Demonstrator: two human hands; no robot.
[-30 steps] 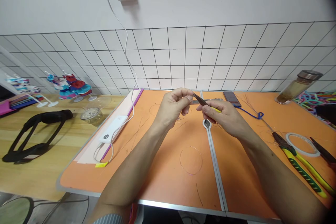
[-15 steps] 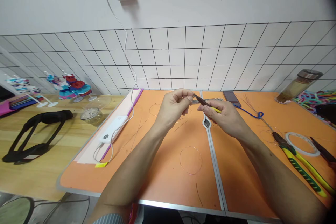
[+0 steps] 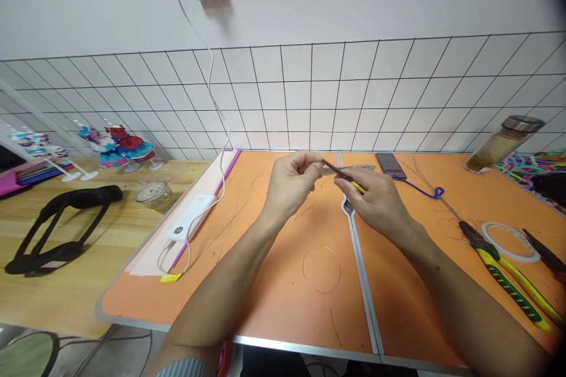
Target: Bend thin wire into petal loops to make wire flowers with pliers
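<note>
Above the middle of the orange table, my left hand is closed in a pinch; what it pinches is too thin to make out. My right hand grips small yellow-handled pliers, whose dark tip points left and meets the fingertips of my left hand. A thin wire ring lies flat on the table below both hands. Other fine wire strands lie scattered near it.
Yellow-and-black pliers, a white tape ring and a dark tool lie at the right. A phone, blue cord and glass bottle sit at the back. A white power bank with cable lies left; a black strap rests on the wooden table.
Both hands have drifted slightly up and away from me, staying together; the right hand turned a little, showing more of the yellow handle. Nothing on the table has moved.
</note>
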